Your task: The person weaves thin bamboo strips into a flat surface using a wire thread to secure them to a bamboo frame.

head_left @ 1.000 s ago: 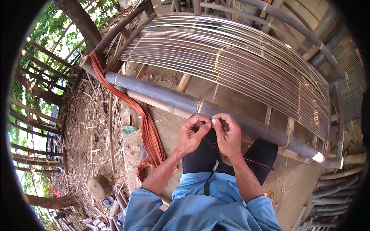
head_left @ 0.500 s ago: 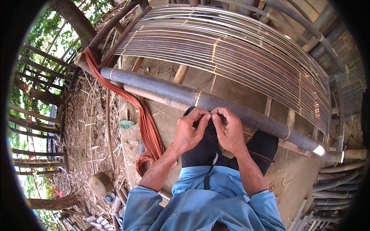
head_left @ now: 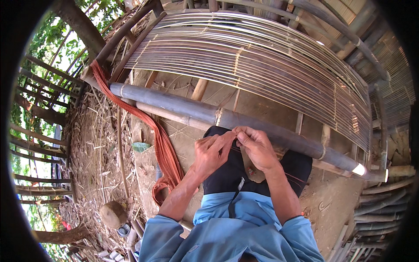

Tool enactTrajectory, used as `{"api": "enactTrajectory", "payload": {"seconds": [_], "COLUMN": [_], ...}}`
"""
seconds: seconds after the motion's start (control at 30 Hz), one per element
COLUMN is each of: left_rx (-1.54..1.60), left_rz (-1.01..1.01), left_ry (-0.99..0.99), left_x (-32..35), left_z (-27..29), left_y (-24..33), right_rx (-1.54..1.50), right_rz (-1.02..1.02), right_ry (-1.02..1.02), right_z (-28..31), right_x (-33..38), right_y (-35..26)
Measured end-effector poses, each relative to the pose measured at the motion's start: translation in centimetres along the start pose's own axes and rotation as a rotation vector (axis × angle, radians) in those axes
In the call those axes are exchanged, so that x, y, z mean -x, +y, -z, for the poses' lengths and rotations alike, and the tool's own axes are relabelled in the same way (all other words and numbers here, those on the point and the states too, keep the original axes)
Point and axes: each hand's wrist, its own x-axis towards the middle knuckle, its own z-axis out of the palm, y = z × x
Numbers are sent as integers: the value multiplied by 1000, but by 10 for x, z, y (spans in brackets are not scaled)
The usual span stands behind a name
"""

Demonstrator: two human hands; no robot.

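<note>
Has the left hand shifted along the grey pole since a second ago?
No. The left hand is still just below the grey pole, fingertips meeting the right hand beside the pole's joint, as before.

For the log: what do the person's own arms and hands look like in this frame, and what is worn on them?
Both hands, the left hand and the right hand, are bare: no gloves, and no rings or watch that I can make out. The forearms are bare too. Blue sleeves are pushed up to about the elbows, part of a blue top. No markings on the sleeves are visible.
</note>
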Motion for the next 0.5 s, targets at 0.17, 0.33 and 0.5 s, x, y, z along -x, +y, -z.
{"api": "enactTrajectory", "payload": {"seconds": [0.17, 0.33, 0.5], "left_rx": [227, 452, 608], "left_rz": [355, 664, 795], "left_ry": [18, 3, -52], "left_x": [2, 6, 5], "left_z": [0, 2, 4], "left_y": [16, 17, 15], "right_rx": [-43, 138, 382], "right_rz": [23, 37, 150], "right_ry": [-1, 60, 98], "right_z": [0, -6, -8], "right_x": [-1, 3, 3], "right_y": [2, -1, -7]}}
